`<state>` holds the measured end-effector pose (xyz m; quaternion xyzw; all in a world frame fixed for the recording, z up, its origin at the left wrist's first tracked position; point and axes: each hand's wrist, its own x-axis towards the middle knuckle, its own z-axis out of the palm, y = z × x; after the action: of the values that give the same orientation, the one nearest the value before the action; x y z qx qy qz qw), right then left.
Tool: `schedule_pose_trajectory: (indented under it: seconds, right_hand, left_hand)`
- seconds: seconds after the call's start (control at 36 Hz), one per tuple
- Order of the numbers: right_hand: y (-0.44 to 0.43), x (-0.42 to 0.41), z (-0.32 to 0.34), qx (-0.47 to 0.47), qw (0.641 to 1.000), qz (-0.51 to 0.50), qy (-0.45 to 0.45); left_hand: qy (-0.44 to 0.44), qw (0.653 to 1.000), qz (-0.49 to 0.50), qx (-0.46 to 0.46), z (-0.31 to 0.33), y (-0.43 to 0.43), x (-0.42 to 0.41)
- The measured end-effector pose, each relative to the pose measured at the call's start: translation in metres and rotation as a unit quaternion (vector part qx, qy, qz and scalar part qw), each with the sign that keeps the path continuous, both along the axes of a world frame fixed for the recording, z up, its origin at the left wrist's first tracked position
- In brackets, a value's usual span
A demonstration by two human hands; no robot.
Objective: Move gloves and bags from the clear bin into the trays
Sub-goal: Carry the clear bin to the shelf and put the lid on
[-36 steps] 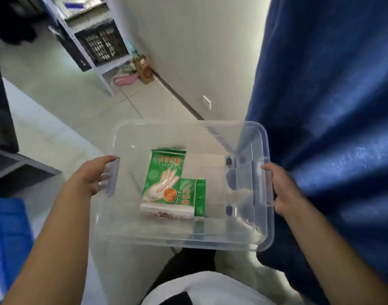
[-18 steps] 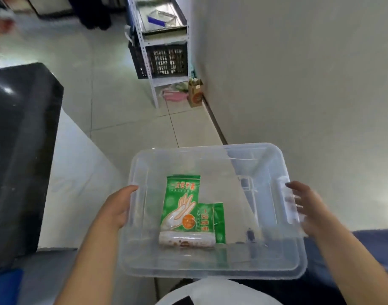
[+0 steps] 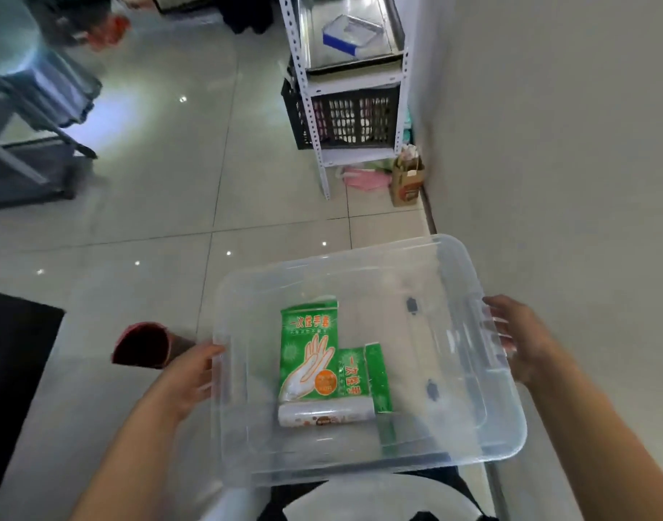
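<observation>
I carry a clear plastic bin (image 3: 503,441) in front of me above the tiled floor. My left hand (image 3: 189,377) grips its left handle and my right hand (image 3: 518,340) grips its right handle. Inside lie a green pack of disposable gloves (image 3: 309,351), a second green pack (image 3: 375,374) partly under it, and a white roll of bags (image 3: 324,414) against the packs' near ends. A metal tray (image 3: 354,30) with a blue-and-white item sits on top of a white shelf rack far ahead.
The white rack (image 3: 315,118) stands against the wall with a black crate (image 3: 345,118) on a lower shelf. A brown paper bag (image 3: 407,182) and pink items sit on the floor beside it. A red cup-like object (image 3: 142,344) is at my left. A dark counter (image 3: 10,370) lies at the left edge.
My view has swung left and forward with the bin; the blue cloth at right is gone and the shelf rack is closer. Both hands still hold the bin; its contents barely shifted.
</observation>
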<state>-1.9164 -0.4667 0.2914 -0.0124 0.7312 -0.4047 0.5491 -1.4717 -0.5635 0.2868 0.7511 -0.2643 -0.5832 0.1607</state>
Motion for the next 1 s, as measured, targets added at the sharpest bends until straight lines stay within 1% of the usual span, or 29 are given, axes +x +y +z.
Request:
schedule_pose_trajectory:
  seconds: [0.11,0.19,0.33,0.42,0.5,0.64,0.72,0.83,0.94,1.0]
  right_hand:
    - [-0.108,-0.018,0.006,-0.008,0.999,0.045,-0.008]
    - [-0.186,-0.013,0.009,-0.022,0.996,0.08,-0.016]
    - [-0.308,0.012,0.011,-0.017,0.99,0.138,-0.013]
    - [-0.38,0.028,0.01,-0.021,0.987,0.161,-0.02]
    - [-0.451,0.053,0.013,-0.033,0.984,0.175,-0.004]
    - [-0.559,0.096,0.036,-0.001,0.98,0.201,0.012]
    - [-0.623,0.114,0.05,-0.004,0.977,0.211,0.011]
    - [-0.695,0.136,0.06,-0.009,0.979,0.202,0.019]
    - [-0.772,0.148,0.056,-0.029,0.984,0.173,-0.008]
    - [-0.814,0.152,0.048,-0.029,0.984,0.177,-0.011]
  left_hand:
    - [0.001,0.999,0.029,-0.015,0.003,-0.058,-0.003]
    - [0.003,0.997,0.074,-0.013,0.0,-0.094,0.0]
    - [0.012,0.989,0.148,-0.016,-0.012,-0.177,0.018]
    - [0.039,0.981,0.188,-0.022,-0.022,-0.238,0.033]
    - [0.058,0.974,0.217,-0.035,-0.035,-0.299,0.055]
    - [0.078,0.96,0.27,-0.021,-0.035,-0.393,0.096]
    - [0.068,0.961,0.266,-0.022,-0.025,-0.456,0.123]
    - [0.062,0.97,0.234,-0.033,-0.009,-0.535,0.145]
    - [0.064,0.976,0.205,-0.039,-0.003,-0.619,0.17]
    - [0.069,0.98,0.184,-0.033,-0.006,-0.662,0.183]
